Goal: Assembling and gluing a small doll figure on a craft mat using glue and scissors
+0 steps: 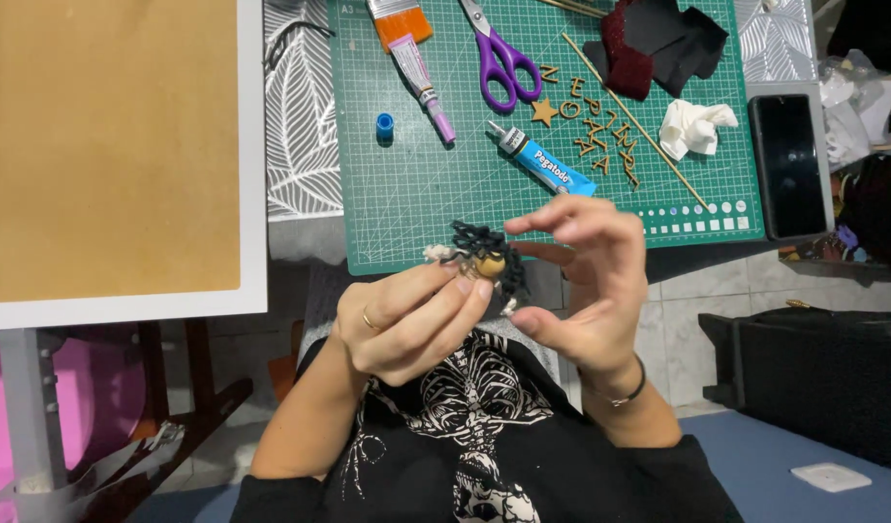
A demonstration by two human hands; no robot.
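While left hand (406, 324) fingers pinch small doll (486, 260), right hand (586, 276) fingers pinch its dark yarn hair, above green cutting mat (416, 184)

1. The little doll (488, 263) is a tiny craft figure – a round wooden bead for a head, tan and shiny, with a mop of dark knotted yarn on top and hanging down its right side.
2. A pale, frayed bit of cord or fabric sticks out to its left, just past the bead.
3. It's held up in the air over the near edge of the green cutting mat, not resting on anything.
4. The bead sits roughly in the middle of the yarn, facing the camera – pinched from below and from the left, so the lower part of the figure is hidden.
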